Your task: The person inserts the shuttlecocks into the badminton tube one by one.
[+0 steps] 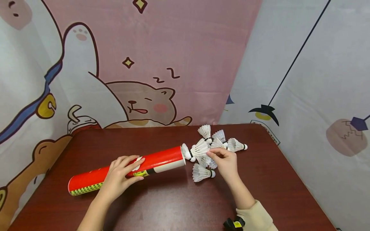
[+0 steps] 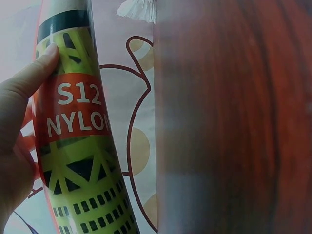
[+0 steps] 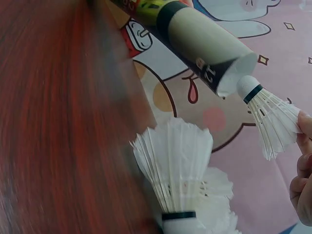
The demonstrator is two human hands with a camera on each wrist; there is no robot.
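Note:
My left hand (image 1: 118,176) grips a red shuttlecock tube (image 1: 164,158) around its middle, with the thumb along its side. The tube lies at a slant, its mouth end to the right. In the left wrist view the tube (image 2: 73,112) reads "S12 NYLON". My right hand (image 1: 225,160) pinches a white feather shuttlecock (image 1: 200,149) by its skirt. In the right wrist view, the cork of that shuttlecock (image 3: 265,112) points at the tube's mouth and overlaps its rim; whether they touch I cannot tell.
Several loose shuttlecocks lie right of the tube's mouth, among them one near shuttlecock (image 1: 202,173) and one far shuttlecock (image 1: 236,145). They rest on a dark red-brown wooden table (image 1: 179,205). A cartoon-printed cloth (image 1: 196,64) hangs behind the table's back edge.

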